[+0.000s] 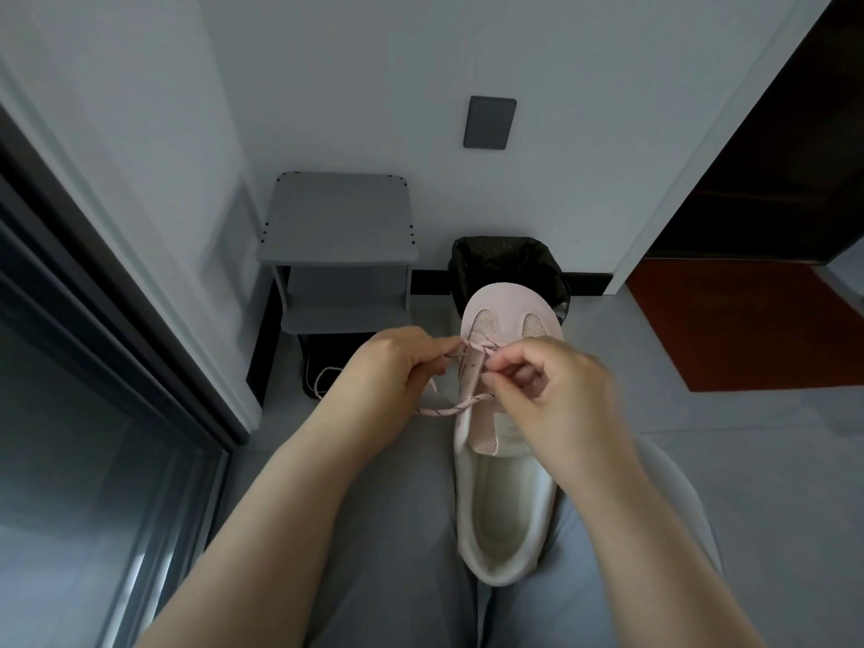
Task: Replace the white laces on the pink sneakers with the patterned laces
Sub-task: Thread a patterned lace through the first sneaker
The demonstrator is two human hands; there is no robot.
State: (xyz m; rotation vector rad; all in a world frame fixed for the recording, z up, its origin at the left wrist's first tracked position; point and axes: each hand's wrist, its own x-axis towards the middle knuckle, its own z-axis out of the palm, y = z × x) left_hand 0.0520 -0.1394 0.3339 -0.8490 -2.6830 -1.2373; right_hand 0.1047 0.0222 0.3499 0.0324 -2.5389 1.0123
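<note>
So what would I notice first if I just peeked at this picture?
First, the pink sneaker lying on the person's lap in the middle, its toe pointing away. The left hand and the right hand each pinch the patterned lace near the front eyelets, and a strand of it trails off to the left. Behind, by the wall, stand a grey stool and a black bin.

Soft, cool light is filling the scene evenly, leaving it rather dim and grey. The right hand is smearing with motion blur; the left hand and the patterned lace between them are showing sharper. Left of the hands, a glass panel is catching pale reflections. Far from the hands, straight lines are bowing with wide-angle distortion, and the doorway beyond the right hand is sinking into darkness.
</note>
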